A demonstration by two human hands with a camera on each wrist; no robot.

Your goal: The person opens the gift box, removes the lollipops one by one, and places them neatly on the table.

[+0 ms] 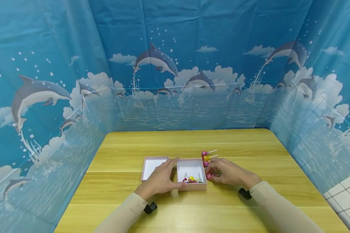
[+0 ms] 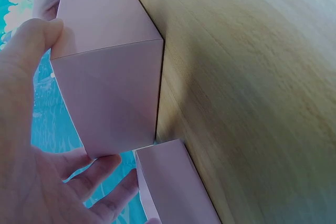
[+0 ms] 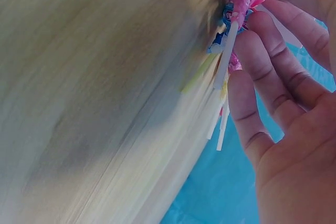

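Observation:
An open square pink box (image 1: 192, 187) with a white inside stands on the table, with several lollipops (image 1: 191, 179) lying at its near end. My left hand (image 1: 160, 179) holds the box by its left side; in the left wrist view the thumb presses one corner of the box (image 2: 107, 103) and the fingers reach round the far corner. Just right of the box, my right hand (image 1: 230, 172) pinches a pink-wrapped lollipop (image 1: 209, 176). The right wrist view shows its white stick (image 3: 227, 56) pointing down past the fingers, with a blue-wrapped lollipop (image 3: 217, 42) close behind.
A shallow pink lid (image 1: 154, 164) with a white inside lies left of the box, partly behind the left hand. More lollipops (image 1: 205, 158) lie in a column along the box's right side. A blue dolphin-print curtain (image 1: 189, 110) hangs around the wooden table (image 1: 186, 213).

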